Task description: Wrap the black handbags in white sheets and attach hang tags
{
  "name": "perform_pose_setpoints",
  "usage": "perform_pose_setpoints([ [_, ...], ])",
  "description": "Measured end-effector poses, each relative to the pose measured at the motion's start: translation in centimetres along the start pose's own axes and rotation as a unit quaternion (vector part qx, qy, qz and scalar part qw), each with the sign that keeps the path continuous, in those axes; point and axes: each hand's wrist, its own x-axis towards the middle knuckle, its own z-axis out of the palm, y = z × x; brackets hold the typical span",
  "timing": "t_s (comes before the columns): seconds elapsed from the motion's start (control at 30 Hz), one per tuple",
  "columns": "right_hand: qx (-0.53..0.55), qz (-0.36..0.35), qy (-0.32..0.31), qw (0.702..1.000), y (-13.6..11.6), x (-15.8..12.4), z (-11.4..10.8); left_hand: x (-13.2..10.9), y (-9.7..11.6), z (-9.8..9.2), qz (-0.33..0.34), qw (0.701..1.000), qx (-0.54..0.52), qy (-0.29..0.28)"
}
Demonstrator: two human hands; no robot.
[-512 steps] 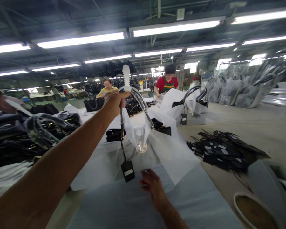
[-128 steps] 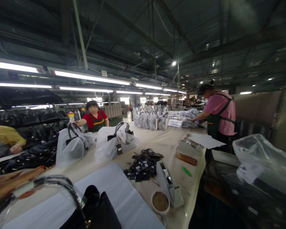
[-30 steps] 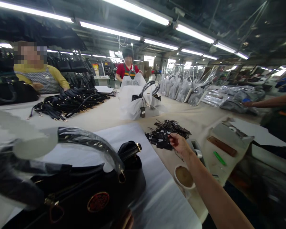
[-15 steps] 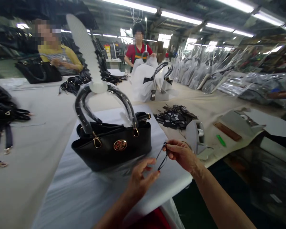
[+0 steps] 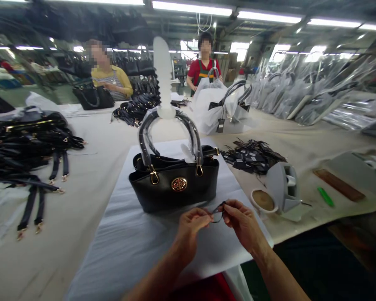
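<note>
A black handbag [image 5: 175, 184] with a round gold emblem stands upright on a white sheet [image 5: 138, 238]. Its two handles are wrapped in clear plastic and joined at the top by a white foam strip [image 5: 163, 79]. Just in front of the bag, my left hand [image 5: 192, 223] and my right hand [image 5: 241, 219] both pinch a thin black cord [image 5: 218, 211] stretched between them. The cord comes from a black hang tag that is mostly hidden by my fingers.
A pile of black hang tags [image 5: 253, 154], a grey tape dispenser [image 5: 283, 190] and a small bowl [image 5: 263, 200] lie to the right. Black straps [image 5: 28, 146] cover the table's left. Wrapped bags [image 5: 221, 106] stand farther back, where two other people work.
My hands have come together on the cord in front of the bag. The view has shifted left, so the bag now sits nearer the middle.
</note>
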Motion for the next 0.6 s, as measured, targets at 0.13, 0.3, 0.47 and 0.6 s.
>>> perform_pose_setpoints([
  [0.13, -0.108, -0.034, 0.031, 0.993, 2.0, -0.9, -0.2, -0.4, 1.5, -0.8, 0.009, 0.998, -0.03, -0.057],
  [0.3, -0.285, -0.252, 0.054, 0.923, 3.1, -2.8, 1.1, -1.4, 2.9, -1.2, 0.104, 0.961, 0.237, -0.101],
  [0.47, -0.188, -0.143, -0.143, 0.961, 4.1, -3.1, 4.0, -2.1, 4.1, -1.9, 0.285, 0.857, 0.428, -0.044],
  [0.6, -0.138, -0.028, -0.177, 0.974, 4.5, -2.7, 5.6, -2.3, 5.0, -3.5, 0.3, 0.834, 0.463, 0.014],
])
